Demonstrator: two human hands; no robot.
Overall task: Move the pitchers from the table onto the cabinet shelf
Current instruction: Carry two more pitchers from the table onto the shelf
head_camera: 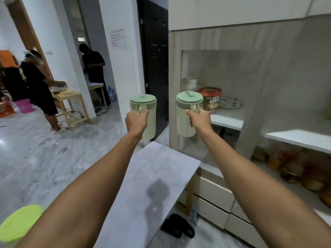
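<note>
Two pale green pitchers with green lids are held up in the air beyond the far end of the grey table [154,176]. My left hand [136,120] grips the handle of the left pitcher [146,104]. My right hand [198,120] grips the handle of the right pitcher [186,111], which hangs just in front of the cabinet's open left side. The white cabinet shelf [227,119] lies right behind it. Both pitchers are upright.
On the shelf stand a red-lidded snack tub [211,99], white dishes [189,83] and a tray [231,102]. A second shelf [300,138] sits lower right, drawers [215,194] below. Black slippers [177,226] lie on the floor. Two people stand at small tables far left. A lime-green lid [19,222] is bottom left.
</note>
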